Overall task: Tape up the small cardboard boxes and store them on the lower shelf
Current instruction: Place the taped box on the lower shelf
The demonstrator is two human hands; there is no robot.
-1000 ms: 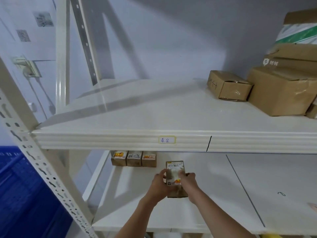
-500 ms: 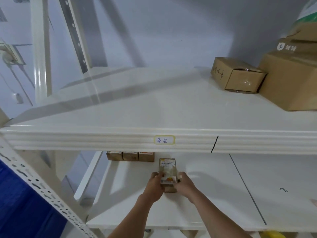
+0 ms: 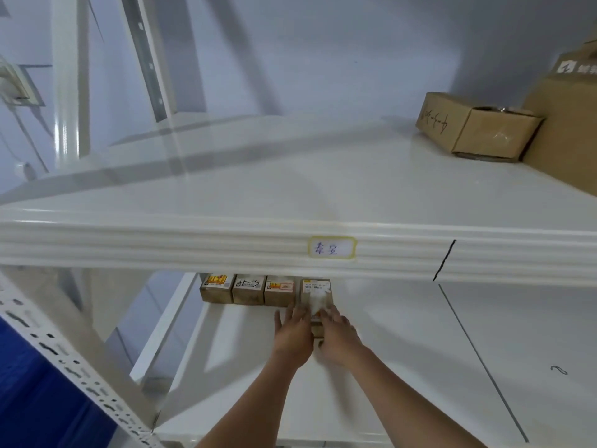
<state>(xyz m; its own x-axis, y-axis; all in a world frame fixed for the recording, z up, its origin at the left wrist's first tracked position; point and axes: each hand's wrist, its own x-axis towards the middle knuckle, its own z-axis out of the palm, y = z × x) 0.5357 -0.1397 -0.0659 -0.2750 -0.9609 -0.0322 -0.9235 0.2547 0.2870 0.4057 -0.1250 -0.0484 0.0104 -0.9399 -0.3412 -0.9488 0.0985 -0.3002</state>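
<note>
Both hands on one small cardboard box (image 3: 315,294) on the lower shelf (image 3: 387,350) — box sits at the right end of a row, touching or just beside the third of three small boxes (image 3: 248,289) lined up at its 9 o'clock. Left hand (image 3: 292,331) at the box's 7 o'clock, fingers fairly straight and laid against its left side and near face. Right hand (image 3: 337,333) at the 5 o'clock, fingers extended over the near top edge, pressing rather than wrapping. Can't tell if either thumb is tucked under. Box top shows a barcode label and a pale glare patch. Upper shelf (image 3: 226,240) crosses the frame above, handwritten label (image 3: 331,248) on its front edge. At 2 o'clock on it — a brown carton (image 3: 468,127) next to a large carton (image 3: 568,124). Perforated upright (image 3: 64,354) at 8 o'clock, blue crate (image 3: 29,399) behind it.
</note>
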